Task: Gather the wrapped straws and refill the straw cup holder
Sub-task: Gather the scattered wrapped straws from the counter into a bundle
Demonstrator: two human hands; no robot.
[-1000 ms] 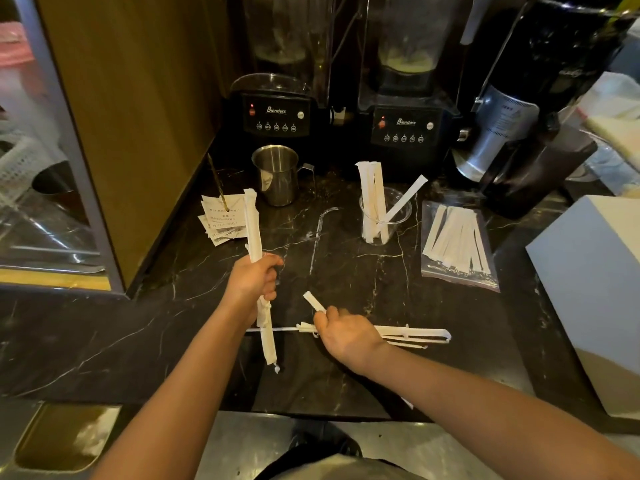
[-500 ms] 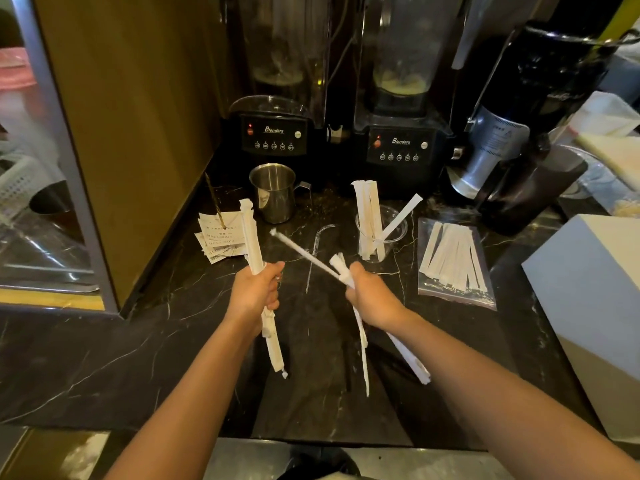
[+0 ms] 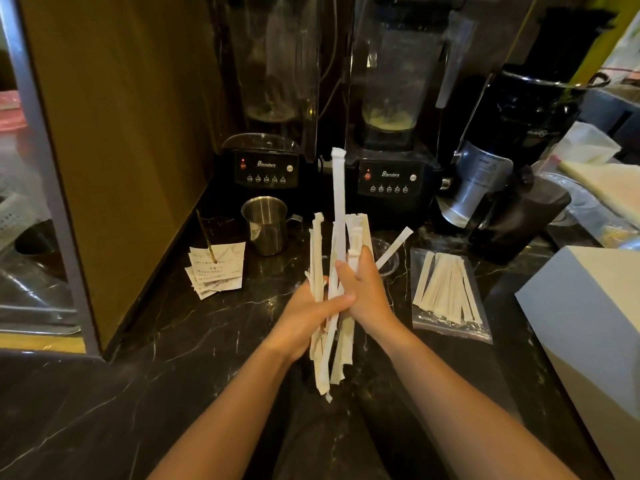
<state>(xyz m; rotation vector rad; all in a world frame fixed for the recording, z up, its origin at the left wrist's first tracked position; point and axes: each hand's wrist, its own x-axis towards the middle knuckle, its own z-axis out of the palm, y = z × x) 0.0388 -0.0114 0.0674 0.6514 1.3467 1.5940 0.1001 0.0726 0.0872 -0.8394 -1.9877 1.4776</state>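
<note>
Both hands meet above the middle of the black marble counter [image 3: 173, 348], holding one upright bundle of white paper-wrapped straws [image 3: 337, 244]. My left hand [image 3: 304, 317] wraps the bundle from the left, thumb across it. My right hand [image 3: 363, 292] grips it from the right. The wrapped ends stick out above and below the hands. Behind the right hand stands the clear straw cup holder [image 3: 389, 261], mostly hidden, with one wrapped straw [image 3: 394, 247] leaning out to the right. A clear bag of more wrapped straws [image 3: 446, 296] lies flat on the right.
A steel pitcher [image 3: 265, 230] and a spike of paper receipts [image 3: 218, 268] sit at the left. Two black blenders [image 3: 266, 168] [image 3: 391, 178] and a dark grinder [image 3: 509, 188] line the back. A pale box [image 3: 588, 323] stands at the right, a wooden panel [image 3: 121, 133] at the left.
My right hand lifted several straws off the counter, then both hands came together and merged their straws into one upright bundle. The view has tilted up a little.
</note>
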